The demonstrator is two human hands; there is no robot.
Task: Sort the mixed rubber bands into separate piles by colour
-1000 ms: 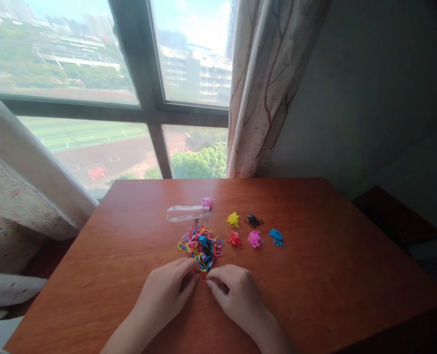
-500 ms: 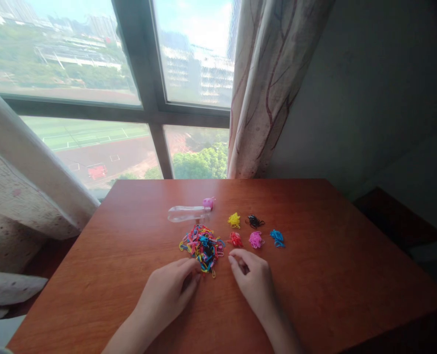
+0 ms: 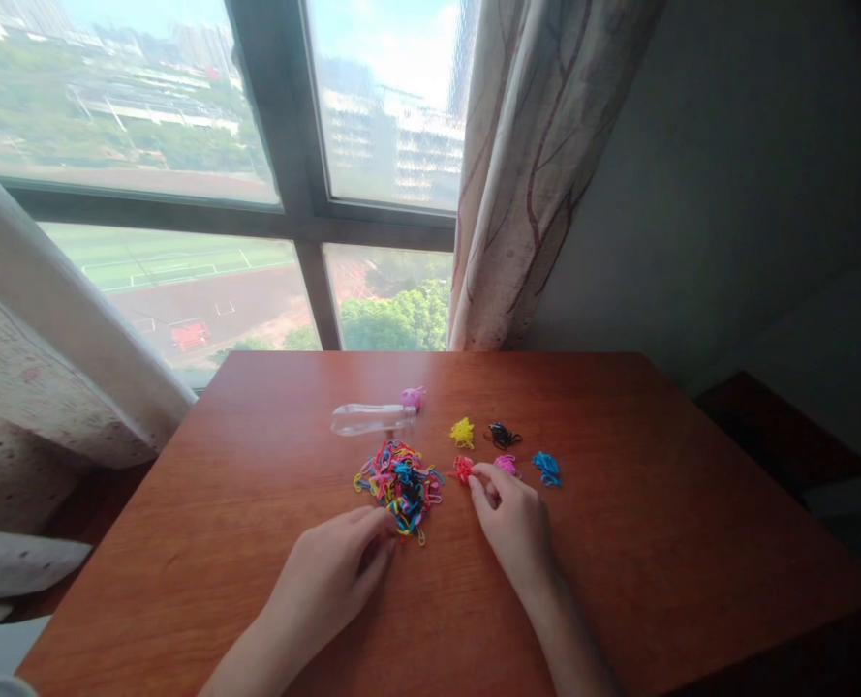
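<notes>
A mixed heap of coloured rubber bands (image 3: 399,481) lies mid-table. To its right are small sorted piles: red (image 3: 462,469), pink (image 3: 506,464), blue (image 3: 546,469), yellow (image 3: 462,433) and black (image 3: 501,435). My left hand (image 3: 328,581) rests on the table, fingers curled together, fingertips at the heap's near edge. My right hand (image 3: 513,523) reaches to the red pile, thumb and forefinger pinched together right beside it and partly covering the pink pile. What the pinch holds is too small to see.
A clear plastic bottle (image 3: 372,418) with a pink cap (image 3: 411,398) lies on its side behind the heap. The wooden table (image 3: 662,523) stands against a window with curtains (image 3: 524,174) on both sides. A dark low surface (image 3: 779,436) sits to the right.
My right hand left the near edge of the heap, where both hands pinched a red bit, and moved forward and right to the red pile. My left hand stayed put.
</notes>
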